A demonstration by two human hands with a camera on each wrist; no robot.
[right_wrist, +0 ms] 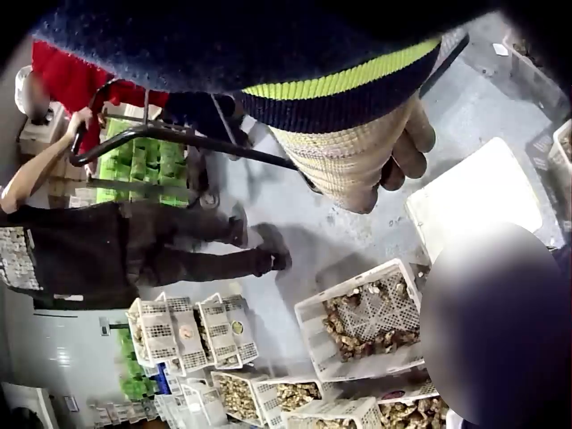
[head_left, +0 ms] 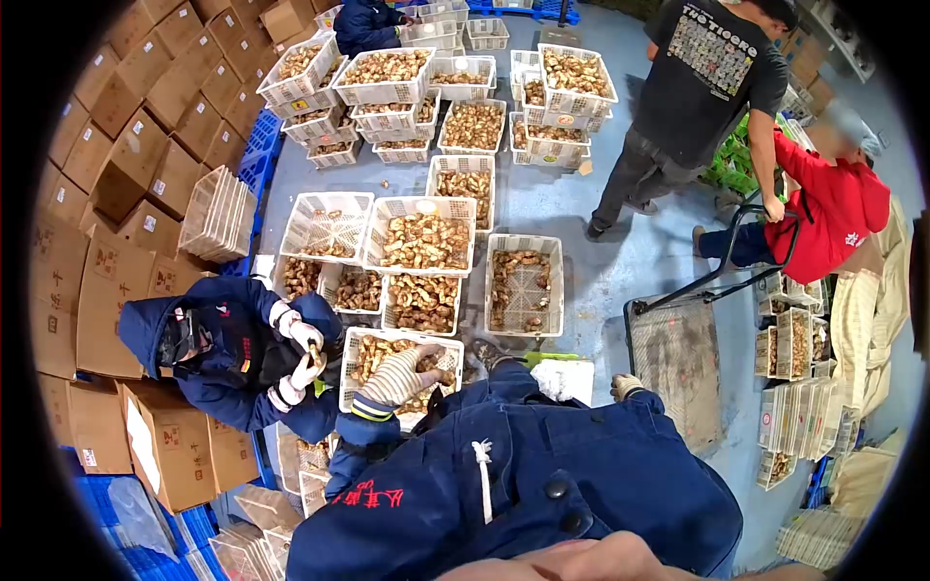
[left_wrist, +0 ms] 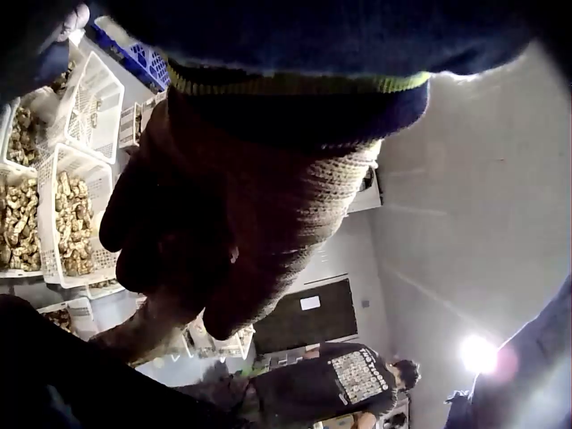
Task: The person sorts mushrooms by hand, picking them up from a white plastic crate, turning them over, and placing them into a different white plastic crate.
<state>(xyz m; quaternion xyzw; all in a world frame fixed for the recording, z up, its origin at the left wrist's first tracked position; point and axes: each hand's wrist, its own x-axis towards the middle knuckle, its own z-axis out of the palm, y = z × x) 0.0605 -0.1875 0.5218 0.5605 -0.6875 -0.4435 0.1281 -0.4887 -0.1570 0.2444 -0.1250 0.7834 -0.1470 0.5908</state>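
Note:
My left hand [head_left: 395, 380], in a striped knit glove, is over a white crate [head_left: 348, 387] of brown mushrooms [head_left: 373, 353]. In the left wrist view the hand [left_wrist: 223, 214] is dark, its fingers bent around what looks like a tan mushroom [left_wrist: 138, 335]; its far end is lost in shadow. My right hand [head_left: 627, 386], gloved too, is off to the right, away from the crates. The right wrist view shows that hand [right_wrist: 366, 161] with its fingers loosely curled and nothing in them, above the floor near a white lid-like slab [right_wrist: 474, 201].
A person in dark blue [head_left: 218, 353] sits at the left, handling a mushroom. More crates [head_left: 418, 235] of mushrooms stand ahead, with a partly filled one [head_left: 524, 286] beside them. At the right, a person in black [head_left: 702, 87] grips a flat trolley [head_left: 676, 373]; another wears red [head_left: 823, 203].

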